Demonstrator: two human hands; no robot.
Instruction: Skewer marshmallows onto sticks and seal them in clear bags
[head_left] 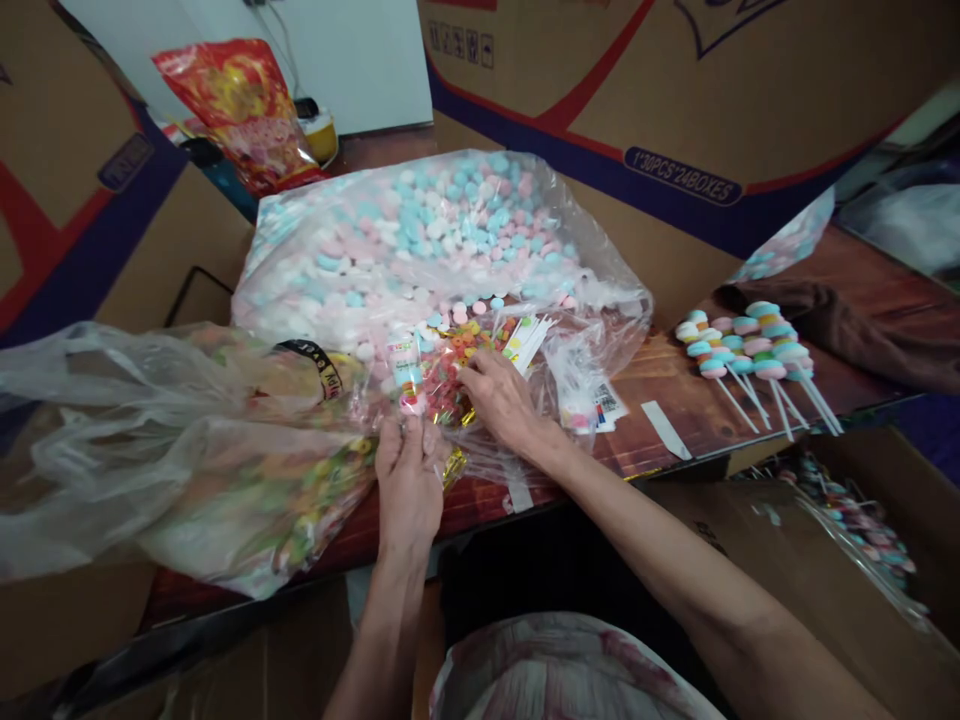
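Observation:
My left hand (409, 470) pinches the lower end of a small printed plastic packet (405, 365), held upright with pink and coloured pieces showing at its base. My right hand (499, 395) is just to its right, fingers curled down into a pile of red and yellow ring-shaped gummy candies (446, 375). Its fingertips are partly hidden, so what they grip cannot be made out. White lollipop sticks (529, 340) lie beyond the right hand. Behind both hands a large clear bag (450, 220) spills pastel round candies.
Finished-looking candy skewers (750, 345) lie at the table's right. A clear bag of gummy rings (255, 480) bulges at left. Large cartons (570, 130) stand behind, and a red candy bag (240, 110) leans at the back. An open box (847, 520) of more skewers sits lower right.

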